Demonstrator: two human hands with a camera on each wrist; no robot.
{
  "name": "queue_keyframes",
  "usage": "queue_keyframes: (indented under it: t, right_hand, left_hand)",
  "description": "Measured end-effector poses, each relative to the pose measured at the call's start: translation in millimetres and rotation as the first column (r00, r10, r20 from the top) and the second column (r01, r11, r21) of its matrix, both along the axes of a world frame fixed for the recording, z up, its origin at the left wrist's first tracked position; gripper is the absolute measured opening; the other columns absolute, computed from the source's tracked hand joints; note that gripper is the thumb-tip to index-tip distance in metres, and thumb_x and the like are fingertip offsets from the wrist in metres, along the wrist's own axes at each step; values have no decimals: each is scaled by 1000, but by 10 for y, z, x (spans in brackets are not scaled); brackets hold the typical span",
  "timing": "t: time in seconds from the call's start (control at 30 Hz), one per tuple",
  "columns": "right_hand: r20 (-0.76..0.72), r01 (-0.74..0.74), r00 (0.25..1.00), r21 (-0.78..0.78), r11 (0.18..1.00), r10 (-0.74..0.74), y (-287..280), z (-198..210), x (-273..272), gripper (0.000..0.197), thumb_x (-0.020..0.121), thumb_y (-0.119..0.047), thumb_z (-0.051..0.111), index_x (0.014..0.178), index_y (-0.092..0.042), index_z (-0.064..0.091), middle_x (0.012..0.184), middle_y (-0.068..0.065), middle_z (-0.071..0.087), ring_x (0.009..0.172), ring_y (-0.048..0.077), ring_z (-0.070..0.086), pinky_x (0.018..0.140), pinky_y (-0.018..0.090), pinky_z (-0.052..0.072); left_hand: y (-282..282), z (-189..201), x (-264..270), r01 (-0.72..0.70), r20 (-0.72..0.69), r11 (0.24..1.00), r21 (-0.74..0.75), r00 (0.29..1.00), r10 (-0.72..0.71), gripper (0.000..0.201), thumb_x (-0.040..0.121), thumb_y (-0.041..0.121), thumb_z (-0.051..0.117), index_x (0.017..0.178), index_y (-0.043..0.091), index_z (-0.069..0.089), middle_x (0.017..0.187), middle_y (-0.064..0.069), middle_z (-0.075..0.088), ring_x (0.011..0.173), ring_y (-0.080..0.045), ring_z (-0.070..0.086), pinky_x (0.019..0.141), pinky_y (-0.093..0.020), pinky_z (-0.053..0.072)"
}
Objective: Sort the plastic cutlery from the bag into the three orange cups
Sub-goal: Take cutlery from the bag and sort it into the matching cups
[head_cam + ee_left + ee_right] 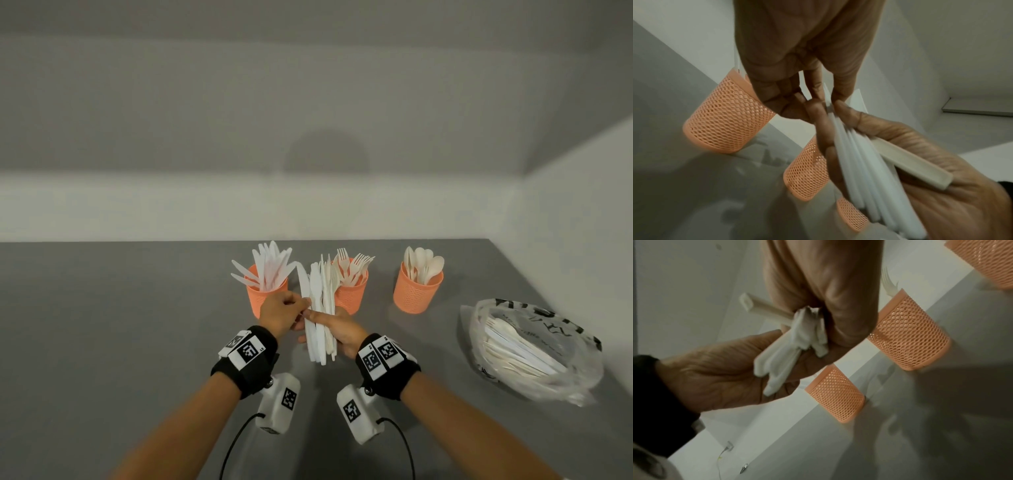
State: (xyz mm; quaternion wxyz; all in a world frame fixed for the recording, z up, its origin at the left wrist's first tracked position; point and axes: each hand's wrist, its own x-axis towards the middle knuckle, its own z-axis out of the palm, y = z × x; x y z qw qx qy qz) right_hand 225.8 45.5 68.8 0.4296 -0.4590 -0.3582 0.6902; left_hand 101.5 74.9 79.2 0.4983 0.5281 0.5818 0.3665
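Three orange mesh cups stand in a row: the left cup (265, 298) holds knives, the middle cup (354, 294) forks, the right cup (418, 291) spoons. My right hand (329, 323) grips an upright bundle of white cutlery (320, 291), mostly knives, in front of the left and middle cups. My left hand (303, 306) pinches one white knife (827, 95) at the bundle's left side. In the left wrist view a cream handle (916, 164) lies across my right palm. The bundle's handle ends (795, 344) show in the right wrist view.
A clear plastic bag (534, 349) with more cutlery lies on the grey table (120, 325) at the right, near the side wall. A white wall runs behind the cups. Cables hang from both wrist cameras.
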Motion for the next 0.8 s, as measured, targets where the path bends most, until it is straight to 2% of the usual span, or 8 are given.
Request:
queue_keyframes:
  t: [0.1, 0.17, 0.23, 0.3, 0.4, 0.5, 0.63, 0.8]
  right_hand:
    - [-49, 52, 997, -19, 998, -52, 40, -33, 23, 40, 89, -9, 59, 127, 1, 49, 93, 16, 69, 67, 23, 71, 53, 32, 57]
    - [-46, 64, 997, -39, 997, -66, 59, -57, 62, 37, 89, -11, 60, 123, 0, 52, 87, 12, 72, 66, 24, 71, 53, 33, 57]
    - [12, 63, 998, -53, 997, -62, 72, -85, 99, 32, 89, -12, 60, 119, -2, 56, 82, 10, 72, 64, 22, 71, 55, 33, 59]
    - [68, 80, 995, -52, 995, -76, 90, -108, 127, 28, 89, -10, 59, 116, -2, 58, 76, 9, 68, 57, 16, 67, 53, 28, 57]
    - [113, 121, 987, -24, 992, -117, 130, -135, 152, 12, 90, -7, 56, 101, -7, 59, 55, 1, 57, 38, 9, 52, 41, 20, 46]
    - [128, 162, 979, -2, 987, -160, 172, -169, 149, 11, 90, -14, 58, 101, -11, 57, 48, -4, 50, 34, 7, 43, 37, 17, 37]
    - [185, 159, 969, 37, 987, -163, 214, -181, 143, 4, 91, -14, 56, 91, -10, 57, 48, -6, 54, 35, 6, 45, 37, 18, 38]
    - [167, 74, 981, 137, 988, -97, 173, -114, 146, 24, 89, -2, 57, 113, -3, 58, 65, 1, 62, 39, 1, 53, 38, 14, 40]
  left_hand:
    - [57, -25, 22, -72, 52, 997, -14, 996, 73, 18, 89, 12, 58, 71, 10, 57, 70, -11, 64, 67, -29, 62, 76, -41, 56]
    - [85, -19, 24, -130, 114, 991, -9, 985, 131, 15, 92, 12, 53, 76, 9, 52, 80, -15, 67, 74, -32, 65, 79, -45, 56]
    - [107, -1, 18, -157, 199, 987, -18, 967, 157, 11, 94, 12, 47, 87, 6, 51, 80, -13, 68, 70, -26, 67, 73, -40, 57]
    - [122, 14, 13, -173, 234, 985, -6, 957, 169, 12, 95, 10, 44, 87, 4, 51, 69, -9, 63, 52, -14, 63, 59, -30, 55]
    - [129, -8, 60, -203, 185, 978, 41, 964, 192, 9, 94, 6, 41, 99, 2, 46, 60, -5, 45, 41, -11, 44, 38, -19, 37]
    - [86, -9, 132, -114, 79, 992, 62, 991, 109, 13, 93, 13, 45, 104, 8, 51, 63, 1, 44, 51, -11, 40, 38, -18, 31]
    - [16, 22, 205, 30, 10, 993, 118, 999, -31, 18, 88, 17, 58, 71, 16, 59, 55, 3, 52, 36, -2, 44, 35, -12, 29]
    - [19, -24, 248, -51, 88, 994, 97, 995, 42, 11, 86, 16, 63, 76, 13, 61, 52, 3, 53, 32, 2, 47, 33, -8, 30]
